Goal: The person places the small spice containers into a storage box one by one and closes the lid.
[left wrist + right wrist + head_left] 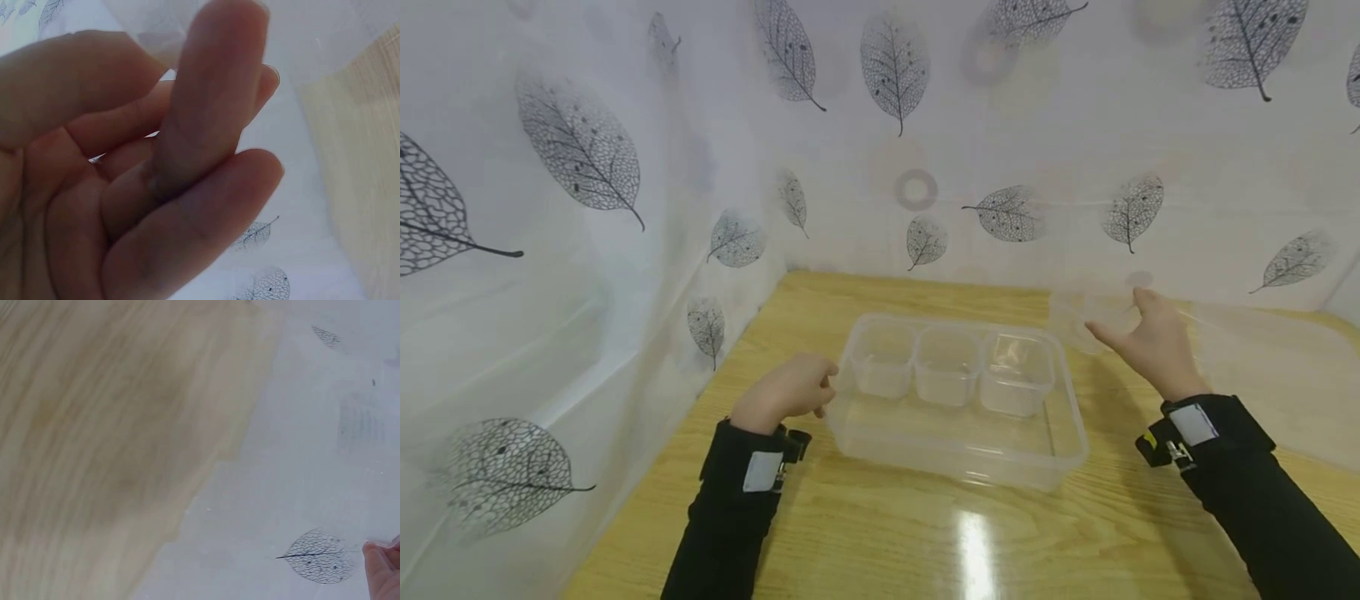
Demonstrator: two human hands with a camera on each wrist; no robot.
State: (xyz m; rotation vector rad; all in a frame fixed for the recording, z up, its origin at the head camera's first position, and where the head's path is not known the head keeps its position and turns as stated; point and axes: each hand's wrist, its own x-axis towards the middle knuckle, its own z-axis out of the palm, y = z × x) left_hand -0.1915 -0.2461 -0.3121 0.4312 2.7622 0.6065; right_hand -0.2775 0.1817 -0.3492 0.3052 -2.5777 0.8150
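A clear plastic container (1060,467) stands on the wooden table and holds three small clear cups (947,367) in a row along its far side. My left hand (790,390) lies with curled fingers against the container's left rim; in the left wrist view its fingers (206,125) are bent with nothing seen between them. At the back right, my right hand (1150,342) has thumb and forefinger around another small clear cup (1078,321) just past the container's far right corner. The right wrist view shows only a fingertip (382,570).
A large clear lid (1270,375) lies flat on the table (887,533) to the right of my right hand. Leaf-printed white sheeting (587,275) walls in the left and back sides. The table's near part is bare wood with a light glare.
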